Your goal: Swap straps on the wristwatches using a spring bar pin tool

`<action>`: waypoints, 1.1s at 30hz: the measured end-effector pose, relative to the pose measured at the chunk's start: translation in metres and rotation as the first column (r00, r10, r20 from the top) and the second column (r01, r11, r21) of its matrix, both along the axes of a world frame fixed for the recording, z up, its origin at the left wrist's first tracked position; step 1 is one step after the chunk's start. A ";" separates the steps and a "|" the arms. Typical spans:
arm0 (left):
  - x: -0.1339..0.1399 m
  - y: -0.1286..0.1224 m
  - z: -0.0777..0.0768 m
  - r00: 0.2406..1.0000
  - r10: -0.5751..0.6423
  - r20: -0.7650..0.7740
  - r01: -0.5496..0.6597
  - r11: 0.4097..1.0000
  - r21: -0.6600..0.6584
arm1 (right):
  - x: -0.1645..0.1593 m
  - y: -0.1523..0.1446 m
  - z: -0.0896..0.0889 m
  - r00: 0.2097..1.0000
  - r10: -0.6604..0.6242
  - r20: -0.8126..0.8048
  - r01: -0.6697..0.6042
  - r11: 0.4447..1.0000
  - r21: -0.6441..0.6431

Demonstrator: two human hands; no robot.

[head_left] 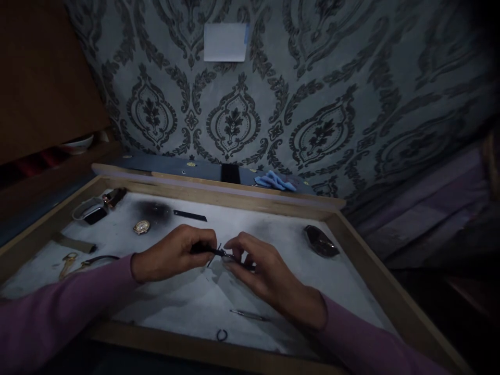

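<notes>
Hands at work over a wood-framed tray (394, 294), seen in dim light. The L hand (175, 255), nearly closed w/ thumb against curled fingers, grips a narrow black strap (216, 251), prob. a watch strap; its near end is lost inside the fist. The R hand (269, 268), half curled, pinches the strap's other end btwn thumb and bent fingers, where small details blur. The strap is thus btwn the two hands, above the white tray floor; whether the dark bit beneath the R fingers is the same piece can't be told.

Near the L wrist lie a gold-cased watch head (141, 227), an olive strap (74, 242) and a gold-toned clasp (68, 263); a dark cord (99, 259) runs partly out of sight behind the L sleeve (89, 286). In the far L corner: a square-faced watch (96, 213) w/ pale band, next to a brown-banded watch (114, 198), its face unreadable. A flat black strip (190, 215) lies beyond the hands, a dark watch (321, 241) at R. Closer in are a slim metal tool (248, 314), its end by the R forearm hard to make out, and an open black ring (222, 335). Both sleeves are cut off by the frame.
</notes>
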State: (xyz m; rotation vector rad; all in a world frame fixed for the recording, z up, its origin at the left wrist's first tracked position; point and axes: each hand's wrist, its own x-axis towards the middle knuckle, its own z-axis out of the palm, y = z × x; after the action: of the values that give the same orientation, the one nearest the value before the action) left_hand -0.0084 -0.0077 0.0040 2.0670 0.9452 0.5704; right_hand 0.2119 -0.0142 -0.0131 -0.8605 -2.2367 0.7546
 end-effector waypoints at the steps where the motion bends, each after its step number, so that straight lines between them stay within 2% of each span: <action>1: 0.000 -0.001 -0.001 1.000 0.016 -0.007 -0.016 0.998 0.054 | -0.001 0.000 0.001 1.000 -0.004 -0.004 0.003 0.999 -0.047; 4: 0.000 -0.002 -0.001 0.999 0.052 0.006 -0.052 0.981 0.188 | -0.003 -0.001 0.007 0.999 -0.010 -0.034 0.000 0.962 -0.275; 7: -0.001 -0.002 0.000 0.998 0.063 0.011 -0.064 0.973 0.222 | -0.005 0.001 0.010 0.992 -0.001 -0.127 -0.067 0.846 -0.530; 9: -0.002 -0.002 -0.001 0.998 0.062 0.007 -0.062 0.975 0.215 | -0.005 0.002 0.009 0.979 -0.012 -0.205 -0.119 0.779 -0.616; 11: -0.002 -0.001 -0.001 0.998 0.059 0.004 -0.058 0.979 0.195 | -0.005 0.003 0.007 0.966 -0.030 -0.258 -0.145 0.762 -0.631; 17: -0.001 0.001 0.001 0.998 0.052 0.044 -0.053 0.998 0.017 | -0.006 0.003 0.002 0.963 -0.023 -0.267 -0.138 0.811 -0.568; 22: -0.001 0.003 0.004 0.995 0.062 0.074 -0.050 0.987 -0.155 | -0.006 0.004 -0.002 0.963 -0.028 -0.267 -0.145 0.785 -0.603; 29: 0.004 0.001 -0.002 0.996 0.043 0.082 -0.035 0.994 -0.100 | -0.009 -0.001 -0.001 0.978 -0.044 -0.202 -0.070 0.851 -0.520; 33: 0.005 0.001 -0.005 0.988 0.093 0.125 -0.077 0.989 -0.127 | -0.009 -0.001 0.001 0.965 -0.043 -0.259 -0.120 0.806 -0.579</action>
State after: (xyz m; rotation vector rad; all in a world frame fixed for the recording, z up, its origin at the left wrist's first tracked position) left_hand -0.0038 -0.0064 -0.0012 1.8647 0.9705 0.6680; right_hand 0.2026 -0.0154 -0.0117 -0.9259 -1.7939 1.5453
